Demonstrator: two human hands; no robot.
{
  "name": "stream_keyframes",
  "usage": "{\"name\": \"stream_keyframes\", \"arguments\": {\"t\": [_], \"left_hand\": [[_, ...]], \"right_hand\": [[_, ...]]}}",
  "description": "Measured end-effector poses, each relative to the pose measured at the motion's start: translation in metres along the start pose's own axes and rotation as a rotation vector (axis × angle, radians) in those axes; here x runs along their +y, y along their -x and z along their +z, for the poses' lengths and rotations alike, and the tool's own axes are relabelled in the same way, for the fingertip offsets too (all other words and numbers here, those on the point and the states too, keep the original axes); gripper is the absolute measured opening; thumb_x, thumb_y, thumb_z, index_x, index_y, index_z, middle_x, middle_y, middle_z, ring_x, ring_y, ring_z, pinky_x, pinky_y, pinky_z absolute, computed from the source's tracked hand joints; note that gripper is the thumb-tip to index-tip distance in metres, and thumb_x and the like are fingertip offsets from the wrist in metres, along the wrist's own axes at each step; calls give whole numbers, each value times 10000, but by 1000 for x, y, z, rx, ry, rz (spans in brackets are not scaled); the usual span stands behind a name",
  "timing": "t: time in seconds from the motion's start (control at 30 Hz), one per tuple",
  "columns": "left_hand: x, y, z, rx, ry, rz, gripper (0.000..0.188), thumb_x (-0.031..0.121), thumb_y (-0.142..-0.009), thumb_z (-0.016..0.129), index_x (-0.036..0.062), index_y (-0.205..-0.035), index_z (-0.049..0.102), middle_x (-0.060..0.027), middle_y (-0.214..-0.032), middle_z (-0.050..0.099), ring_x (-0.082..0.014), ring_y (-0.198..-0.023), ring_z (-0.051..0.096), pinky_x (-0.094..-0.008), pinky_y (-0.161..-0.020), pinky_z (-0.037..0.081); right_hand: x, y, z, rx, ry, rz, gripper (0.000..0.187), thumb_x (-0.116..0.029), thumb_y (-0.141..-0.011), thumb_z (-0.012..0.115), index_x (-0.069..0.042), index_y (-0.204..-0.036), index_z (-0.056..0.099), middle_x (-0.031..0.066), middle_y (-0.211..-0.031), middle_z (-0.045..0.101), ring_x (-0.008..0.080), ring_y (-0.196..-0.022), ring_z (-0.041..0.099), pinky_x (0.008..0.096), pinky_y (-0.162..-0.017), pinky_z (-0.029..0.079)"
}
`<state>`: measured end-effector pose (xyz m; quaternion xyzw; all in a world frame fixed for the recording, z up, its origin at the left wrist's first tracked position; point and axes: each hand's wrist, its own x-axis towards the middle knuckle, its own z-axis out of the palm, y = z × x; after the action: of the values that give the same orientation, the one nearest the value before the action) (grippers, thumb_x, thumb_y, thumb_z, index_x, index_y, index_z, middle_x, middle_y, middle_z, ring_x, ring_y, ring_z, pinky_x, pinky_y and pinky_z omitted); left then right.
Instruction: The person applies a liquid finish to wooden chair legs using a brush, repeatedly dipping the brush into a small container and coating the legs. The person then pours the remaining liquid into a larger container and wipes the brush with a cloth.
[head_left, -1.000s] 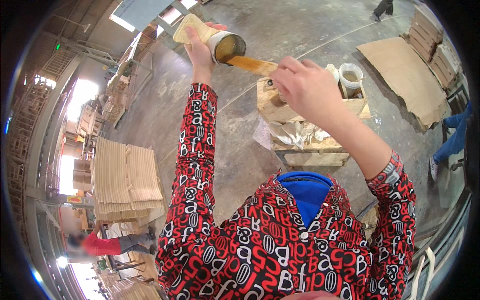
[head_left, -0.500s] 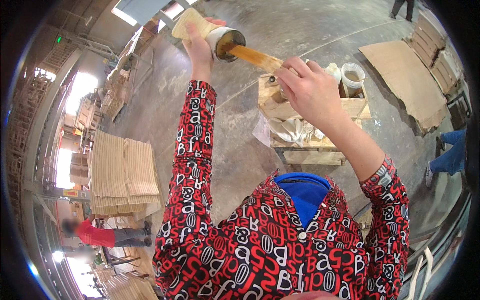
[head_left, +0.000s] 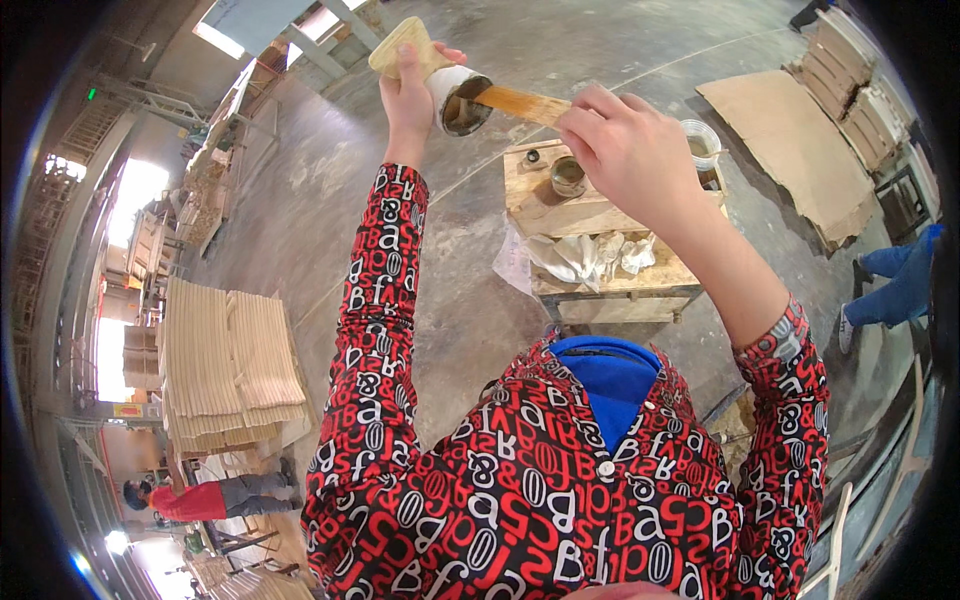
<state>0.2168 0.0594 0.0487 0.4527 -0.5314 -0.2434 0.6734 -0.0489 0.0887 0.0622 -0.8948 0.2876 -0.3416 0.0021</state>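
My left hand (head_left: pixel 408 95), stretched out at the upper left, grips a pale, flared block (head_left: pixel 408 50) that looks like wood. At its narrow end is a white cup (head_left: pixel 440 92), tipped on its side with its dark-smeared mouth facing right. I cannot tell whether block and cup are joined. Between thumb and fingers, my right hand (head_left: pixel 635 145) pinches a flat wooden stick (head_left: pixel 520 103) stained orange-brown. The stick's far end sits in the cup's mouth.
Below my right hand stands a wooden bench (head_left: pixel 540 210) with a jar (head_left: pixel 568 178), crumpled white cloths (head_left: pixel 575 260) and a clear tub (head_left: pixel 700 145). Flat cardboard (head_left: pixel 785 150) lies right. Stacked boards (head_left: pixel 230 350) stand left, near a person in red (head_left: pixel 190 500). Someone in jeans (head_left: pixel 890 290) is at right.
The block and cup have turned in my left hand, with the cup's mouth shifted slightly right and down. My right hand has moved slightly right, uncovering the jar on the bench.
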Motion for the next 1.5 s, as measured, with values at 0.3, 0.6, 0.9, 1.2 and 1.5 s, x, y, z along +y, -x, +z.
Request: {"name": "stream_keyframes", "arguments": {"t": [0.3, 0.6, 0.9, 1.2, 1.5], "left_hand": [[8, 13, 2, 7, 8, -66, 490, 407, -964, 373, -46, -918, 555, -150, -790, 655, -199, -738, 647, -313, -642, 536], [14, 5, -5, -22, -4, -78, 481, 408, -952, 420, -49, -932, 569, -134, -798, 658, -182, -728, 646, -299, -638, 535], [-13, 9, 7, -51, -50, -137, 463, 407, -938, 461, -38, -916, 589, -110, -764, 656, -155, -699, 646, -280, -629, 532], [9, 2, 73, -152, -289, -5, 486, 409, -958, 406, -49, -948, 569, -128, -792, 654, -180, -728, 646, -296, -654, 535], [52, 1, 106, -77, -277, 85, 475, 389, -961, 413, -38, -912, 616, -96, -772, 663, -140, -709, 633, -270, -625, 513]], "right_hand": [[0, -1, -3, -5, -56, -26, 103, -169, -800, 567, -91, -738, 593, 43, -778, 567, 260, -692, 611, 376, -579, 504], [9, -9, -11, -59, -161, 56, 132, -196, -828, 568, -76, -804, 620, 55, -824, 601, 284, -741, 613, 389, -629, 495], [51, 9, 15, -281, -467, 222, 181, -164, -876, 528, -97, -1006, 635, 129, -814, 636, 293, -719, 612, 381, -640, 487], [74, 59, 6, -266, -630, 504, 330, -126, -936, 436, -149, -1247, 543, 57, -638, 539, 127, -515, 522, 284, -485, 454], [70, 79, -16, -343, -1139, 768, 341, -208, -973, 392, -115, -1283, 498, 14, -587, 506, 57, -430, 421, 204, -391, 348]]}}
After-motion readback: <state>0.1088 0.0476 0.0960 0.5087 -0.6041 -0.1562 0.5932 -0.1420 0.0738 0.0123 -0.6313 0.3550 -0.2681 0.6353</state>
